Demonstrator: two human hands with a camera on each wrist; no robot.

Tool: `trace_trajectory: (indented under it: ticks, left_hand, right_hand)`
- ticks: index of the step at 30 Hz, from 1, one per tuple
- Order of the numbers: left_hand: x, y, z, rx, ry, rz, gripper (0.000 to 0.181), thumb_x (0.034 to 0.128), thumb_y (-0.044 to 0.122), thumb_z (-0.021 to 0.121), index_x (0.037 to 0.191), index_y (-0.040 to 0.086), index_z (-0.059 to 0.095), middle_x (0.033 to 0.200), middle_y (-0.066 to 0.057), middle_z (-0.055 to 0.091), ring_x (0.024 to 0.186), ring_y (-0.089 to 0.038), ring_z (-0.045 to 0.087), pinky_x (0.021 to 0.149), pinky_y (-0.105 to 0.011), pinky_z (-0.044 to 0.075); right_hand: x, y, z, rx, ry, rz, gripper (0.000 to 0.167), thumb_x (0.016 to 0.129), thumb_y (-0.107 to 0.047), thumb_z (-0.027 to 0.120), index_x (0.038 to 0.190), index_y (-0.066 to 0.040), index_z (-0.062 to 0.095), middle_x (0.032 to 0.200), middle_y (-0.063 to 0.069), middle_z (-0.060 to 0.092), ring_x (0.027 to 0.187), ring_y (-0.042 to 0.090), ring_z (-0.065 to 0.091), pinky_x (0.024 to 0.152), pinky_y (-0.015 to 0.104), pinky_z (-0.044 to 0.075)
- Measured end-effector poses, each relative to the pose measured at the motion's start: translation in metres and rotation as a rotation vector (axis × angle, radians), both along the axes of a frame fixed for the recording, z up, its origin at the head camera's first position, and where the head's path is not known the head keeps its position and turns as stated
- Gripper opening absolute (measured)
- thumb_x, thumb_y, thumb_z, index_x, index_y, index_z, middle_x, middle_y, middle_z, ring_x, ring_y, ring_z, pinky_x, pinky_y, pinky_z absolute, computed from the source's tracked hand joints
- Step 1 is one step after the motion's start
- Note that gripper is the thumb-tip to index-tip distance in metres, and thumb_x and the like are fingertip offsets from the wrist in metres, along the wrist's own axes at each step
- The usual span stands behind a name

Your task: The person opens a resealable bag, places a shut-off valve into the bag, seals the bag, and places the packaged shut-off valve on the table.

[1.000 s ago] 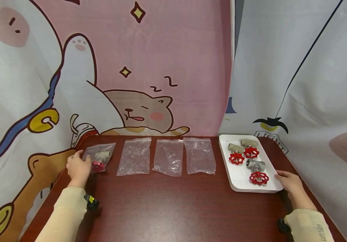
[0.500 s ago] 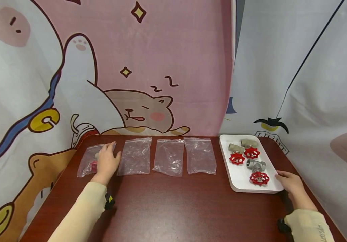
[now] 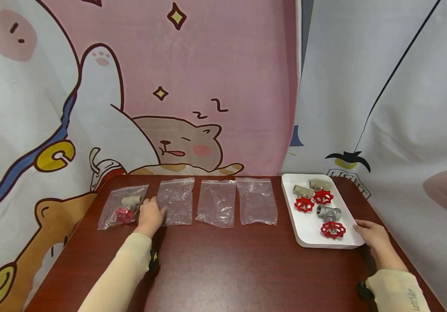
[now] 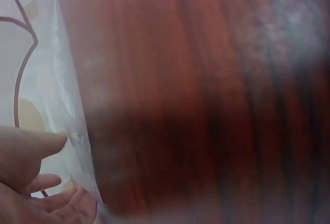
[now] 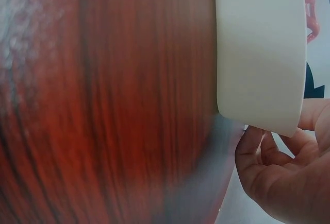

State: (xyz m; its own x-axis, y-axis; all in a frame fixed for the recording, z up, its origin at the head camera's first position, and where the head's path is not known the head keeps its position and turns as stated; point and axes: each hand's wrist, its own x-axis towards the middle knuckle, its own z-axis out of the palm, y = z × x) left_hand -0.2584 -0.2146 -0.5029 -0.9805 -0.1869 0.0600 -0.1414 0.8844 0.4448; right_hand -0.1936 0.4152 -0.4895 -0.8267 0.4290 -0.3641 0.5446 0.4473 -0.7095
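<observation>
My left hand [image 3: 150,218] is between a clear bag [image 3: 108,216] on the far left, containing a red-wheeled valve [image 3: 131,200], and a flat bag [image 3: 179,203], whose left edge it overlaps. In the left wrist view that hand [image 4: 28,183] has its thumb apart from loosely bent fingers, beside clear plastic [image 4: 69,105]; whether it touches the plastic I cannot tell. My right hand [image 3: 375,237] holds the right rim of the white tray [image 3: 305,232], which bears three red-wheeled valves. The right wrist view shows curled fingers [image 5: 252,149] at the tray's corner [image 5: 263,54].
Two more flat clear bags, one in the middle [image 3: 216,203] and one right of it [image 3: 257,201], lie in the row along the back of the brown table [image 3: 223,264]. A printed curtain [image 3: 247,86] hangs behind the table.
My left hand has moved rightward from the left edge of the valve's bag, across it, to its right side, and come slightly nearer. The right hand and tray stay put.
</observation>
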Motion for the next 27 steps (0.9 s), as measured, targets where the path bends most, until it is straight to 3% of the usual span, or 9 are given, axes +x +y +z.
trace_trajectory:
  ticks: [4, 8, 11, 14, 17, 23, 27]
  left_hand:
    - [0.002, -0.004, 0.004, 0.111, -0.004, 0.018, 0.061, 0.0832, 0.013, 0.067, 0.131, -0.013, 0.04, 0.126, -0.038, 0.041, 0.115, -0.053, 0.043, 0.096, -0.058, 0.039]
    - [0.003, -0.008, 0.006, 0.256, -0.011, 0.044, 0.064, 0.0766, 0.004, 0.068, 0.131, -0.015, 0.04, 0.12, -0.038, 0.049, 0.112, -0.048, 0.048, 0.095, -0.053, 0.042]
    - [0.002, -0.01, 0.007, 0.469, -0.058, 0.094, 0.066, 0.0785, 0.001, 0.064, 0.136, -0.013, 0.036, 0.12, -0.035, 0.053, 0.113, -0.043, 0.051, 0.095, -0.05, 0.043]
    - [0.0, -0.012, 0.007, 0.734, -0.139, 0.146, 0.068, 0.0832, -0.002, 0.059, 0.143, -0.008, 0.026, 0.131, -0.033, 0.047, 0.12, -0.039, 0.047, 0.101, -0.049, 0.039]
    - [-0.002, -0.014, 0.008, 0.895, -0.209, 0.168, 0.069, 0.0871, 0.0, 0.053, 0.146, -0.004, 0.019, 0.141, -0.03, 0.039, 0.128, -0.036, 0.039, 0.108, -0.051, 0.031]
    - [-0.004, -0.018, 0.008, 1.008, -0.247, 0.192, 0.062, 0.0974, 0.024, 0.048, 0.148, 0.0, 0.021, 0.149, -0.025, 0.028, 0.135, -0.036, 0.028, 0.11, -0.053, 0.025]
    - [-0.002, -0.018, 0.008, 0.995, -0.21, 0.184, 0.057, 0.1007, 0.033, 0.041, 0.146, 0.002, 0.028, 0.136, -0.021, 0.047, 0.118, -0.023, 0.046, 0.094, -0.038, 0.041]
  right_hand:
    - [0.0, 0.001, -0.001, 0.015, 0.006, 0.009, 0.058, 0.099, -0.03, 0.043, 0.141, 0.008, 0.029, 0.143, 0.038, 0.023, 0.127, 0.051, 0.028, 0.099, 0.069, 0.027]
    - [0.0, 0.0, -0.001, 0.018, 0.007, 0.005, 0.058, 0.099, -0.029, 0.043, 0.141, 0.009, 0.03, 0.143, 0.038, 0.024, 0.126, 0.051, 0.028, 0.099, 0.068, 0.028]
    - [0.0, 0.0, 0.0, 0.016, 0.006, 0.01, 0.058, 0.099, -0.03, 0.042, 0.141, 0.009, 0.029, 0.143, 0.038, 0.024, 0.126, 0.052, 0.028, 0.098, 0.069, 0.028]
    - [0.001, 0.0, 0.0, 0.02, 0.007, 0.023, 0.058, 0.099, -0.029, 0.041, 0.141, 0.009, 0.029, 0.143, 0.038, 0.023, 0.127, 0.052, 0.027, 0.099, 0.069, 0.027]
    - [0.001, 0.0, 0.001, 0.023, 0.005, 0.03, 0.058, 0.099, -0.029, 0.041, 0.141, 0.009, 0.029, 0.144, 0.038, 0.022, 0.128, 0.052, 0.027, 0.099, 0.069, 0.027]
    - [0.0, -0.001, 0.003, 0.019, -0.002, 0.026, 0.058, 0.099, -0.03, 0.041, 0.142, 0.008, 0.029, 0.144, 0.038, 0.021, 0.129, 0.052, 0.025, 0.099, 0.069, 0.027]
    - [0.0, -0.001, 0.002, 0.026, -0.005, 0.024, 0.057, 0.099, -0.029, 0.041, 0.142, 0.008, 0.029, 0.144, 0.038, 0.021, 0.129, 0.052, 0.024, 0.1, 0.068, 0.027]
